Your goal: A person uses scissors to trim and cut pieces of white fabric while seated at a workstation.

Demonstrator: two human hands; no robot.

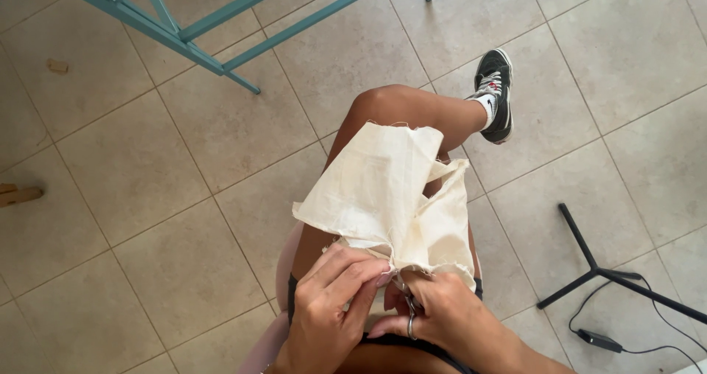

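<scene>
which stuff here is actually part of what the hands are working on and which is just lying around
In use:
cream cloth, pinched at its lower edge
left hand
right hand
small metal tool, in the right hand, kind unclear

Lying about:
teal metal frame
black stand legs
black cable and adapter
wood scrap

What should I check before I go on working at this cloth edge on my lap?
1. Left hand pinches the cloth edge: ok.
2. Right hand meets it at the same spot: ok.
3. Cloth rests on the lap, off the floor: ok.
4. Needle or thread in the fingers: cannot tell.
5. Cloth lies flat: not ok, it is folded and bunched.
6. Cable and black stand away from the shoe: ok.
</scene>
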